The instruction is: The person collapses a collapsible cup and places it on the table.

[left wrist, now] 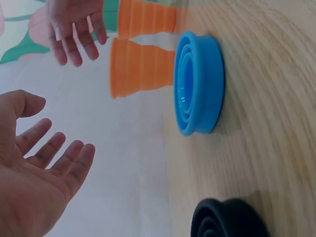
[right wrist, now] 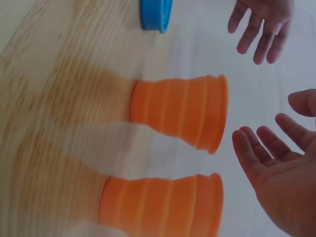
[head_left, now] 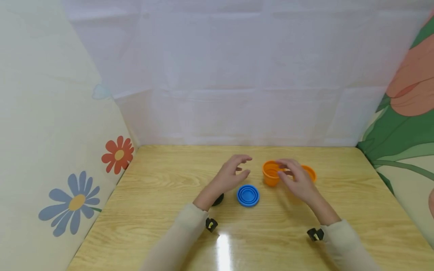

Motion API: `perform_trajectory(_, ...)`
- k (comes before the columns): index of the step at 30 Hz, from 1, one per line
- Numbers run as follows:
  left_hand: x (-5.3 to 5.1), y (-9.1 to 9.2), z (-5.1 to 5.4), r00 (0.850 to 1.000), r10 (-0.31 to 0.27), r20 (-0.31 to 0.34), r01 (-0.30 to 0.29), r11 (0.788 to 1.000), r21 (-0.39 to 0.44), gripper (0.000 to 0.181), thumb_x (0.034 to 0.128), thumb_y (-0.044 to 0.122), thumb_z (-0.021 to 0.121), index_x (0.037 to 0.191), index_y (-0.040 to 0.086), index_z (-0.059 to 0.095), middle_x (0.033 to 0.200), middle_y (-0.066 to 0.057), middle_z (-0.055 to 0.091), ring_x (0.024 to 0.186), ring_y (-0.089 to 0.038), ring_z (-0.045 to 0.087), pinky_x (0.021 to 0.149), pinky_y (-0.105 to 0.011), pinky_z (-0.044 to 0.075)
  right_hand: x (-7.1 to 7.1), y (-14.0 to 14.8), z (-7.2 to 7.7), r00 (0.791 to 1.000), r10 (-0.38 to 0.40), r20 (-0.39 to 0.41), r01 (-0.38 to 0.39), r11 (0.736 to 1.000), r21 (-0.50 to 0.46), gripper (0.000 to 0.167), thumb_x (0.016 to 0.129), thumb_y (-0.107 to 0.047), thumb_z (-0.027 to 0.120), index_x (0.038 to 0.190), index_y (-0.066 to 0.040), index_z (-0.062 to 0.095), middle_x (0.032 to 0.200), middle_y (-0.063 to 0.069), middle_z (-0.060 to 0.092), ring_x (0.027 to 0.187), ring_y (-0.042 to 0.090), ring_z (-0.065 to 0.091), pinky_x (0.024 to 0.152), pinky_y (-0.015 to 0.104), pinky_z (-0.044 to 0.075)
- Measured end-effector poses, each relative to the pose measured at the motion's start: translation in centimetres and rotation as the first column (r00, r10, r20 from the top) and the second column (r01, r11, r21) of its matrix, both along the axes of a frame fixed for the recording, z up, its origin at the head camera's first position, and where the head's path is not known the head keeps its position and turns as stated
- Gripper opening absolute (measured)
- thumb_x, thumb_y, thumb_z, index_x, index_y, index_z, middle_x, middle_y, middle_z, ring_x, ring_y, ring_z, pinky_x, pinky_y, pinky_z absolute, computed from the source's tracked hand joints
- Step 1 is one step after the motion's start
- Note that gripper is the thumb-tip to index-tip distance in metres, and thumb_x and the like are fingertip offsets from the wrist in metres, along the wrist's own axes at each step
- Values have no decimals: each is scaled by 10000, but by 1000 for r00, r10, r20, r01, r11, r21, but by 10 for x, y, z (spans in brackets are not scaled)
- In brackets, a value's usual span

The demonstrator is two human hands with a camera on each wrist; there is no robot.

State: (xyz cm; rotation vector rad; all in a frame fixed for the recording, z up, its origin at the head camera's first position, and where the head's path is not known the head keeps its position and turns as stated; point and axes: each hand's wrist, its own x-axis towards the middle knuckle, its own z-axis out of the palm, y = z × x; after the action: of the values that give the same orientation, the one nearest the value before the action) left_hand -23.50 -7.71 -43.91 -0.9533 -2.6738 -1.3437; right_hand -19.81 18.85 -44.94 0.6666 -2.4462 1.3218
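Note:
Two orange ribbed cups stand upright side by side on the table, the left one (head_left: 270, 174) (right wrist: 180, 111) and the right one (head_left: 309, 173) (right wrist: 163, 205). My right hand (head_left: 298, 181) (right wrist: 291, 173) hovers over and in front of them, fingers loosely bent, holding nothing. A flat, collapsed blue cup (head_left: 248, 195) (left wrist: 210, 84) lies left of them. My left hand (head_left: 230, 175) (left wrist: 39, 168) is raised to the left of the blue cup, fingers relaxed and nothing in them. Under its wrist is a black ringed piece (head_left: 218, 199) (left wrist: 227, 219), partly hidden in the head view.
The wooden table (head_left: 162, 188) ends at a white cloth (head_left: 217, 75) behind. Flower-patterned panels stand at the left (head_left: 44, 131) and right (head_left: 413, 139). Small black devices sit at my left wrist (head_left: 211, 224) and right wrist (head_left: 316, 234).

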Motion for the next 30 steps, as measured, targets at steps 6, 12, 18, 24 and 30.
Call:
perform_trajectory(6,-4,20,-6,998,-52,-34,49,995,-85,461,998,146,638,1441,82,524,1526,-118,450,1381,-278,460,1052,-434,502,-5,7,-6,997,-12,-72,24,985,169,379,968,-24,654,1331,55,575,1358,245,551,1180,408,576,958,573,526)
perform_trajectory(12,-10,37,-15,997,-64,-53,54,983,-178,486,988,163,648,1451,104,516,1563,-102,403,1442,-292,383,1158,-492,390,-10,11,-10,999,0,-48,15,950,313,462,978,-113,667,1405,3,537,1471,252,472,1311,456,495,1061,634,431)
perform_trajectory(18,-17,46,-24,996,-73,-43,60,966,-253,564,963,123,656,1495,97,467,1614,-98,341,1478,-295,336,1168,-478,379,-18,11,-14,994,25,-103,22,903,429,506,966,-155,697,1411,11,523,1481,278,464,1316,475,488,1054,619,445)
perform_trajectory(24,-21,54,-30,998,-66,-19,55,935,-350,701,963,129,660,1584,145,336,1666,-81,244,1514,-293,271,1188,-470,345,-22,11,-16,992,32,-120,39,837,545,536,983,-216,677,1426,40,517,1497,288,453,1360,487,442,1121,623,368)
perform_trajectory(30,-21,63,-32,995,-84,-61,50,902,-430,769,953,155,702,1594,77,284,1651,-140,261,1493,-297,321,1193,-408,344,-21,12,-15,993,45,-106,27,800,600,595,973,-279,692,1434,48,505,1482,284,471,1363,470,446,1143,657,309)
